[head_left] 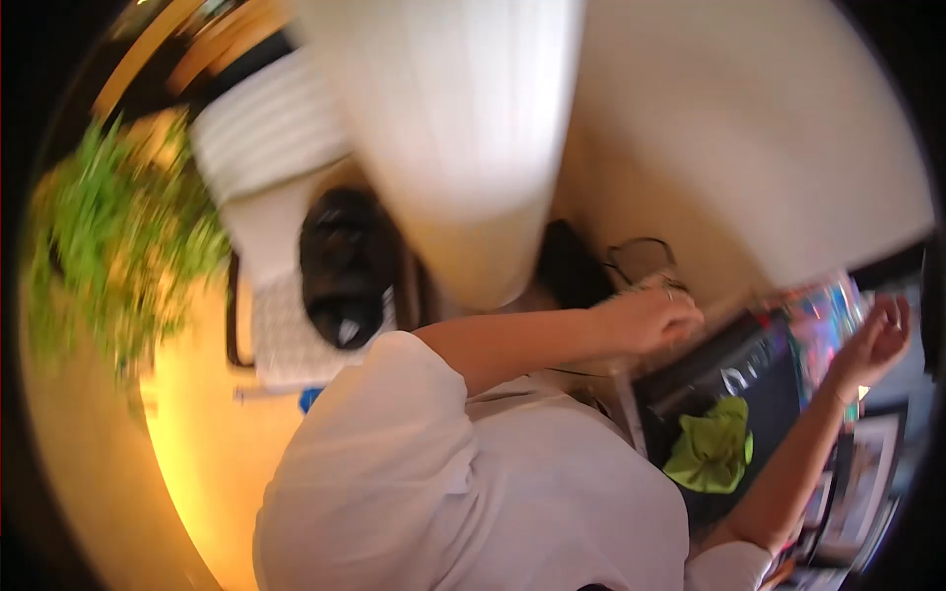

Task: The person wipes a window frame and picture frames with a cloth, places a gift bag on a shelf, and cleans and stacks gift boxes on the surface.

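Note:
My left hand (650, 317) reaches across to the right with its fingers curled in. Blur hides what they hold, if anything. A thin dark cable (641, 244) loops just beyond it. Farther right, my right hand (875, 343) is raised with its fingers loosely bent and apart, and nothing shows in it. Beside that hand lies a shiny, many-coloured plastic package (826, 320). Between my forearms, a crumpled green cloth (711, 448) rests on a dark surface (778, 409), next to a glossy black item (724, 369).
A bright, pale column-shaped lamp (463, 148) stands close ahead. To its left, a black bag-like object (345, 266) sits on a light patterned seat (276, 325). A leafy green plant (118, 236) is at far left. Framed pictures (867, 473) are at lower right.

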{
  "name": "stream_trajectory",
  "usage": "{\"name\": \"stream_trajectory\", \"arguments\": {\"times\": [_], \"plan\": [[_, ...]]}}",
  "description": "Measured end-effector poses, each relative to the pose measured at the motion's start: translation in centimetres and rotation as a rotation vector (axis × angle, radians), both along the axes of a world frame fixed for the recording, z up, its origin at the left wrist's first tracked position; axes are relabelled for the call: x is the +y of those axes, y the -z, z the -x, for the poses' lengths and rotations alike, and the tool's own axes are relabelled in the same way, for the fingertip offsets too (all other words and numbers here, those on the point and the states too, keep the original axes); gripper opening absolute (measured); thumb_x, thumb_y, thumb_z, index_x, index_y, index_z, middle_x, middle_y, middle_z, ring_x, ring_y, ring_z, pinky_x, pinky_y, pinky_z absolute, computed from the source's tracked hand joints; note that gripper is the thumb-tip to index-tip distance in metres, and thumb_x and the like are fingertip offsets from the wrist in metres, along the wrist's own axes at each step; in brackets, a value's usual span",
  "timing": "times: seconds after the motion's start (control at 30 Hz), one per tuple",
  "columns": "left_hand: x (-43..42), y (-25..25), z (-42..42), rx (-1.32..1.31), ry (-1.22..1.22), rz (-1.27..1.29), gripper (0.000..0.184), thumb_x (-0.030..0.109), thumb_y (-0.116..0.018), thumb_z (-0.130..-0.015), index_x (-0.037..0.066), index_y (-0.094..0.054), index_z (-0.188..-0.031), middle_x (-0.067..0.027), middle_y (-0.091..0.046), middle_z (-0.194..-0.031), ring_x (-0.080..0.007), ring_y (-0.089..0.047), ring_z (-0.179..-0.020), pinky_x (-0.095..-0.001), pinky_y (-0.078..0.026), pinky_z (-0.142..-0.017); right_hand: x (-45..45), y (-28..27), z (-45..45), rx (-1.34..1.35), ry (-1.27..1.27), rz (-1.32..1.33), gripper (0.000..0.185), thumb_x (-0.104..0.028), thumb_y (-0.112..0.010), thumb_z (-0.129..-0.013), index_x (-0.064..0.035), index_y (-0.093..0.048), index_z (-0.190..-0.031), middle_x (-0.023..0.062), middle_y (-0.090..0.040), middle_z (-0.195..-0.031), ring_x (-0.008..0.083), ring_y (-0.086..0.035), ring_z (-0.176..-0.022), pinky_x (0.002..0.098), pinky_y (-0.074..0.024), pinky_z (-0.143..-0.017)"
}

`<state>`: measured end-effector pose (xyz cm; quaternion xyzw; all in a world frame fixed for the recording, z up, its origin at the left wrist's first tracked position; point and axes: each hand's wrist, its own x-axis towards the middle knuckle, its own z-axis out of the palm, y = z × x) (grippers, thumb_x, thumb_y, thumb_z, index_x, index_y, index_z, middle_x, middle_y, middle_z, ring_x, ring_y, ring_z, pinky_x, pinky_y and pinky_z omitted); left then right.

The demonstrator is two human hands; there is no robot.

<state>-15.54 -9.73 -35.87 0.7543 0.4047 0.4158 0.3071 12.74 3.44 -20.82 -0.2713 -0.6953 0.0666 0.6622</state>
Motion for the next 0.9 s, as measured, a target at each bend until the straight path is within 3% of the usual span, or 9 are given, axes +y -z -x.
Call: {"name": "stream_trajectory", "arguments": {"times": [0.2,0.27,0.37,0.47,0.53,0.63,0.73,0.83,0.9], "plan": [[-16.5,5.7,6.8,-0.105,-0.279,0.366,0.03,0.021,-0.054,-0.086,0.006,-0.057,-0.112,-0.015,-0.059,-0.106,-0.0259,-0.057,-0.1,-0.035,-0.045,-0.085,-0.6,-0.7,9.8,-0.388,-0.35,0.121,0.023,0.001,-0.048,-0.09,0.001,-0.052,-0.113,0.0079,-0.053,-0.117,0.0156,-0.051,-0.105,0.0284,-0.0394,-0.092],[-22.8,5.7,9.5,-0.259,-0.472,0.62,0.028,0.02,-0.051,-0.089,0.003,-0.058,-0.111,-0.0138,-0.058,-0.111,-0.0235,-0.056,-0.102,-0.0337,-0.043,-0.089,-0.9,-0.5,10.3,-0.586,-0.475,0.226,0.021,0.001,-0.047,-0.091,0.0005,-0.053,-0.111,0.0074,-0.054,-0.114,0.0152,-0.051,-0.104,0.0282,-0.0394,-0.091],[-29.1,12.0,13.9,-0.334,-0.881,0.643,0.03,0.021,-0.052,-0.09,0.004,-0.056,-0.114,-0.0101,-0.06,-0.109,-0.018,-0.057,-0.098,-0.03,-0.044,-0.087,-3.0,-1.2,10.9,-0.738,-0.568,0.361,0.019,0.002,-0.045,-0.091,0.0001,-0.053,-0.108,0.0068,-0.053,-0.109,0.0145,-0.05,-0.102,0.0275,-0.0393,-0.089],[-32.5,12.2,19.4,-0.383,-1.278,0.633,0.03,0.022,-0.055,-0.089,0.006,-0.056,-0.114,-0.0055,-0.06,-0.104,-0.0144,-0.056,-0.096,-0.0278,-0.044,-0.085,-7.0,-3.4,12.8,-0.772,-0.593,0.449,0.02,0.002,-0.045,-0.09,-0.0005,-0.053,-0.109,0.0069,-0.053,-0.106,0.0147,-0.05,-0.099,0.0275,-0.0394,-0.087],[-33.1,14.3,23.8,-0.89,-1.422,0.523,0.027,0.021,-0.056,-0.088,0.007,-0.058,-0.111,-0.0046,-0.06,-0.102,-0.0147,-0.056,-0.095,-0.0264,-0.043,-0.085,-9.9,-4.5,13.9,-0.764,-0.604,0.47,0.022,0.002,-0.047,-0.089,-0.0003,-0.053,-0.11,0.0067,-0.054,-0.105,0.0154,-0.05,-0.097,0.0278,-0.0396,-0.086],[-31.8,15.5,30.5,-0.649,-1.593,0.287,0.025,0.021,-0.059,-0.084,0.007,-0.06,-0.104,-0.0082,-0.062,-0.098,-0.0219,-0.059,-0.092,-0.0295,-0.044,-0.083,-16.1,-5.0,15.9,-0.671,-0.65,0.582,0.024,0.0,-0.052,-0.086,0.0008,-0.053,-0.11,0.0074,-0.054,-0.104,0.0164,-0.051,-0.094,0.0282,-0.0398,-0.084],[-30.0,16.4,37.8,0.097,-1.546,0.258,0.045,0.033,-0.066,-0.077,0.01,-0.056,-0.115,-0.0107,-0.055,-0.118,-0.0256,-0.051,-0.111,-0.0382,-0.04,-0.092,-20.3,-3.0,16.9,-0.703,-0.631,0.576,0.028,-0.002,-0.056,-0.083,0.0012,-0.053,-0.11,0.0084,-0.055,-0.104,0.0174,-0.051,-0.092,0.0286,-0.0399,-0.083],[-26.3,10.4,38.7,0.791,-1.089,0.531,0.077,0.046,-0.072,-0.067,0.012,-0.042,-0.13,-0.01,-0.036,-0.139,-0.0279,-0.032,-0.128,-0.0507,-0.03,-0.1,-24.6,0.5,19.2,-0.582,-0.595,0.649,0.028,0.002,-0.057,-0.081,0.0009,-0.055,-0.109,0.0104,-0.056,-0.104,0.0186,-0.053,-0.094,0.0301,-0.0429,-0.083],[-24.0,10.0,40.1,0.983,-0.81,0.576,0.108,0.052,-0.077,-0.053,0.019,-0.024,-0.141,-0.0093,-0.019,-0.147,-0.0323,-0.016,-0.136,-0.0591,-0.018,-0.103,-28.6,2.0,21.9,-0.649,-0.447,0.77,0.03,0.006,-0.058,-0.075,-0.0001,-0.057,-0.104,0.0083,-0.057,-0.101,0.0164,-0.055,-0.091,0.0287,-0.0436,-0.082]]}}
